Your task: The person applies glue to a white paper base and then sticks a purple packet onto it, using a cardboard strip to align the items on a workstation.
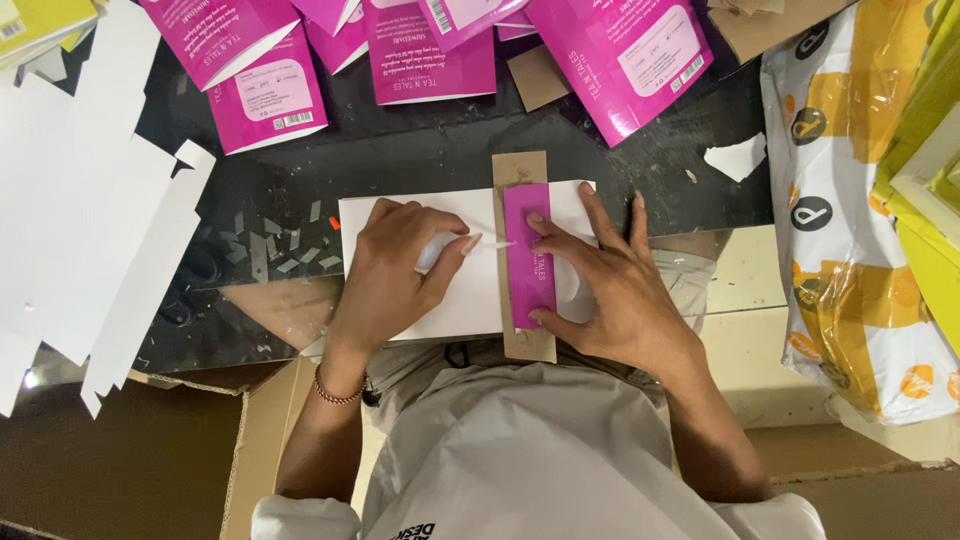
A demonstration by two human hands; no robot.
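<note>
Pinching a small white tool (450, 248), the left hand (395, 270) touches its tip to the magenta label (529, 255). The right hand (610, 285), fingers spread, presses this label and the brown card strip (524, 255) flat on the white box (420, 265).

My magenta label (529, 262) lies flat on a brown card strip (522, 170), across a white folded box (470, 290).

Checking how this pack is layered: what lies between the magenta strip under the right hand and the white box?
In the head view, a brown cardboard strip lies between them, under the magenta strip and over the white box, sticking out at both ends.
</note>
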